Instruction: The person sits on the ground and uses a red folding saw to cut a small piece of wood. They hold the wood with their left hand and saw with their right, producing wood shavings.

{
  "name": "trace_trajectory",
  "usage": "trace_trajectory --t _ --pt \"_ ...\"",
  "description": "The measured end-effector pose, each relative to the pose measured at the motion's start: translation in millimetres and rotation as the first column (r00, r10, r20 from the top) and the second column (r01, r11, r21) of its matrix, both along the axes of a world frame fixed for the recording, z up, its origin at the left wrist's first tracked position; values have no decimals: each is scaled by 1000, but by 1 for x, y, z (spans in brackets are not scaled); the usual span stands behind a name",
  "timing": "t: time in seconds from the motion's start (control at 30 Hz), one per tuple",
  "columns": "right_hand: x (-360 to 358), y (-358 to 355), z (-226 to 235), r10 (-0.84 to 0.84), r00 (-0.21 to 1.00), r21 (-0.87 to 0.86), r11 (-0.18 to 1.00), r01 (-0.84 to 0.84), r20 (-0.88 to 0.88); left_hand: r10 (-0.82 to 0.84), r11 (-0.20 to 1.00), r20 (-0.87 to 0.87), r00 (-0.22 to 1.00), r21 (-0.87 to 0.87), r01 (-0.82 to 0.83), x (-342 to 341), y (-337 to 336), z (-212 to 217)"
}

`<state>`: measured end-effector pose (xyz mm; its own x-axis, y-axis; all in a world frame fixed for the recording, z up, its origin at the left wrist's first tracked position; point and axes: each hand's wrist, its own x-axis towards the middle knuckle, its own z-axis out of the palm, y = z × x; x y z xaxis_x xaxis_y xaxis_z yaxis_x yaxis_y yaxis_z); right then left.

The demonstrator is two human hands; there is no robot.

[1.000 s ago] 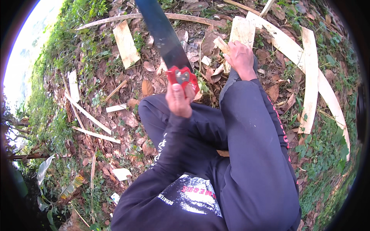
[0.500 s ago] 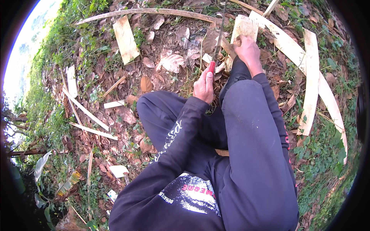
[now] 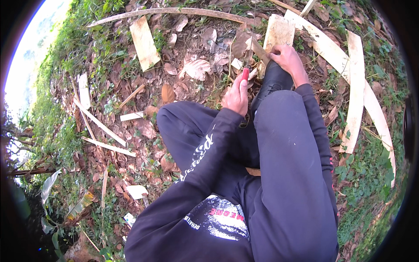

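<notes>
My left hand (image 3: 235,97) is closed around the red handle (image 3: 245,74) of a long, thin-bladed tool. The narrow, blurred blade (image 3: 252,41) points away from me; whether it is a saw or a knife I cannot tell. My right hand (image 3: 287,63) pinches the near end of a brown wooden strip (image 3: 260,52), just above my black shoe (image 3: 275,78). This strip slants up to the left, crossing the blade's line. A pale flat board (image 3: 280,32) lies beyond my fingers, its near end partly hidden by the hand and shoe.
Long pale planks (image 3: 353,91) cross on the ground at the right. A curved slat (image 3: 174,11) stretches along the far side, and a short board (image 3: 145,43) lies at the far left. Several thin wooden strips (image 3: 99,122) rest among dry leaves and green weeds.
The tool and my left hand have shifted slightly right, and the blade looks thinner. My right hand has moved a little right and nearer, uncovering more of the board and shoe.
</notes>
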<state>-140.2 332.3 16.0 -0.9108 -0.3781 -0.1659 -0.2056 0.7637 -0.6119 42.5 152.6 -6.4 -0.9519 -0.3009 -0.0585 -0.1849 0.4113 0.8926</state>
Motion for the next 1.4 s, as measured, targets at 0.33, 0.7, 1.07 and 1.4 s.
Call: trace_trajectory --t 0.33,0.7,1.07,1.4 --pt "3 -22 15 -109 994 228 968 106 1 5 999 85 996 41 -9 55 -2 17" --pt "-11 -15 5 -89 994 292 954 70 55 7 1000 1 1000 3 -7 33 9 30" --pt "-8 -29 4 -107 991 328 942 76 77 113 994 -46 992 13 -113 -5 11 28" --pt "-5 -31 6 -111 993 278 954 115 -29 67 992 99 993 97 -76 15 -6 55"
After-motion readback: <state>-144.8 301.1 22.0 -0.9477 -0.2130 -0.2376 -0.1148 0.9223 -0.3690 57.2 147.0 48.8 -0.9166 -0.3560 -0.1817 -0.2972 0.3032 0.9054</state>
